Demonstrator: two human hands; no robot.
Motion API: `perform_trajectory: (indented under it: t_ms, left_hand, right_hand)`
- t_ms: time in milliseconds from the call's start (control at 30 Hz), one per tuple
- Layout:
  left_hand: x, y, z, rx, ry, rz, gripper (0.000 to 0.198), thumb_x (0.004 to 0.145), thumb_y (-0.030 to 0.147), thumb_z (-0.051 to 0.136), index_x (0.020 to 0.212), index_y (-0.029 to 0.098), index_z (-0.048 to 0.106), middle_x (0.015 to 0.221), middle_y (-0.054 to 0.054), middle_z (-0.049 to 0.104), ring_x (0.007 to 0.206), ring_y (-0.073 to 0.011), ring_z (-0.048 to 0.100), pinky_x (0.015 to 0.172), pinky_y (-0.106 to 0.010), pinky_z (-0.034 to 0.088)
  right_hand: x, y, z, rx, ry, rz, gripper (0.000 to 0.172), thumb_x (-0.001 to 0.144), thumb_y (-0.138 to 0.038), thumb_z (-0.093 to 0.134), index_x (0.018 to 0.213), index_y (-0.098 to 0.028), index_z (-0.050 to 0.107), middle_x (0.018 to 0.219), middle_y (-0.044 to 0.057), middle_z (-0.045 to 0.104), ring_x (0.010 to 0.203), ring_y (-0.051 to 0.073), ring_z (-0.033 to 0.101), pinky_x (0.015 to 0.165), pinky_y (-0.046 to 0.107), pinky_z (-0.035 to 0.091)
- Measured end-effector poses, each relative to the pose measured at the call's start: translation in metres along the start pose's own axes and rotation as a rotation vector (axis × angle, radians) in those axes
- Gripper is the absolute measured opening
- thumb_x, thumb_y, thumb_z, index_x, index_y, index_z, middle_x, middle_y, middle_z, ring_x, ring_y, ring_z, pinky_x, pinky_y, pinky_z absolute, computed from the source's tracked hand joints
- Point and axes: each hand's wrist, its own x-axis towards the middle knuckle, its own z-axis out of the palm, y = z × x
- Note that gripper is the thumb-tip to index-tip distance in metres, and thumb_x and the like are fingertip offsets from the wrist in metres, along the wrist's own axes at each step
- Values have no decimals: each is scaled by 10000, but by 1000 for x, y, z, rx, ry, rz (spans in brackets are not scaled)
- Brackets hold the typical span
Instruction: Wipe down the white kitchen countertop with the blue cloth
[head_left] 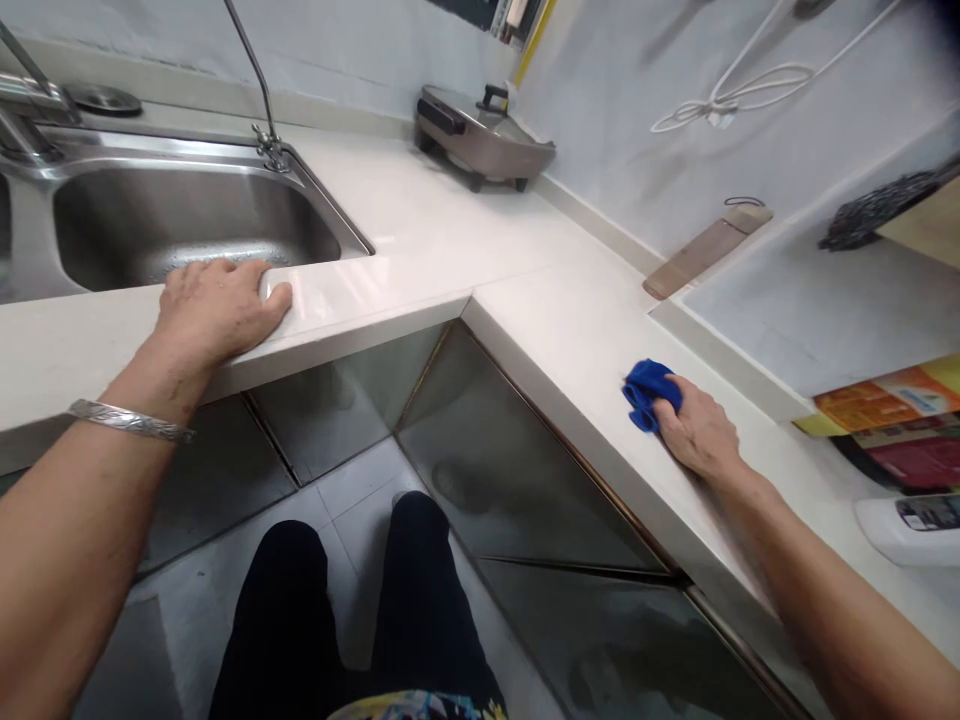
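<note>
My right hand (699,425) is closed on a folded blue cloth (649,392), which rests against the white countertop (570,310) on the right-hand run. The far side of the cloth sticks out past my fingertips. My left hand (221,308) lies flat on the counter's front strip, beside the steel sink (196,205). Its fingers stretch toward the basin rim and the thumb is spread away from them; it holds nothing. A silver bangle (131,420) circles my left wrist.
An electric pan (486,140) with a glass lid stands in the back corner. Along the right wall lean a brownish bottle-shaped item (709,248) and an orange-yellow package (892,400), with a white bottle (907,530) nearer. A faucet (30,115) rises at the left. Cabinet doors (525,440) run below.
</note>
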Motion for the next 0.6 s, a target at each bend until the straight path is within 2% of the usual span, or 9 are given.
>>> perform_trajectory:
  t_ms: [100,200,367,467,600]
  left_hand:
    - [0,2,1,2,8,-9,714,953,528,245,1482,131,513,1416,-221,574,1373,-416,491,1145,-587,389]
    - [0,3,0,8,17,-6,718,942,522,243,1471,128,528,1394,-230,587,1365,-424,503,1136,-586,401]
    - [0,4,0,6,19,-24,723,924,529,242,1436,133,562,1375,-238,597,1332,-451,525,1103,-601,421]
    - [1,4,0,-11,20,-24,731,916,565,245,1428,155,568,1378,-229,594,1332,-446,518,1109,-606,410]
    - [2,2,0,-25,4,-25,730,921,585,240,1446,188,555,1391,-191,587,1348,-406,489,1126,-593,388]
  right_hand:
    - [24,-26,1,-31,-20,86,648,949,-504,370,1494,-173,486,1336,288,595,1232,490,557,958,682,454]
    - [56,-53,5,-40,-49,110,639,955,-483,377,1496,-155,469,1350,300,574,1248,480,542,981,672,444]
    - [112,-105,18,-41,-73,188,668,952,-519,388,1516,-165,442,1414,270,540,1294,450,525,1041,677,426]
    - [139,-143,27,-13,-58,173,659,948,-520,389,1500,-166,453,1435,262,527,1318,445,502,1065,683,396]
    - [163,-206,38,83,-44,78,648,946,-546,407,1457,-154,483,1421,268,520,1323,464,470,1068,725,342]
